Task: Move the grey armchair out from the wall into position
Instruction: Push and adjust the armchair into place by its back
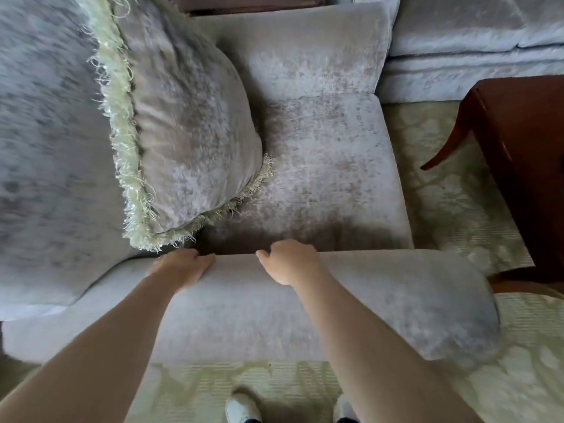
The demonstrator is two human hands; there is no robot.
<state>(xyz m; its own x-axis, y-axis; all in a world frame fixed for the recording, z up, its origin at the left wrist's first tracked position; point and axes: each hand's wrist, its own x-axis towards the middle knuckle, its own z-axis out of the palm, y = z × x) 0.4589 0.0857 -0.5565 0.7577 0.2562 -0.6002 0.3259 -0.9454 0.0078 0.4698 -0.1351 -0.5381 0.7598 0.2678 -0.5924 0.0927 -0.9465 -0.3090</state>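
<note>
Here, catalogued as seen from the head camera.
Item: grey armchair (320,154), velvet-like upholstery, seen from above across its near armrest (274,306).
Location: on the patterned carpet (457,184), far arm close against a matching grey sofa (464,41); wall itself not identifiable.
Left hand (180,267): laid on the armrest's top edge, fingers curled over toward the seat, gripping the padding.
Right hand (290,264): just beside it on the same edge, fingers hooked over the inner side, tips hidden.
Handling, judged: heavy and bulky; soft padding over a stiff frame; smooth pile likely to slip under the palms.
Hold, judged: armrest edge for dragging; a lower grip on the frame probably steadier.
Loose part: fringed cushion (189,117), leaning against the backrest, liable to topple.
Obstacles: dark wooden table (525,154), near the front right corner, curved leg toward the chair; sofa on the far side.
Footing: white shoes (244,407) near the armrest base, on carpet likely to drag.
</note>
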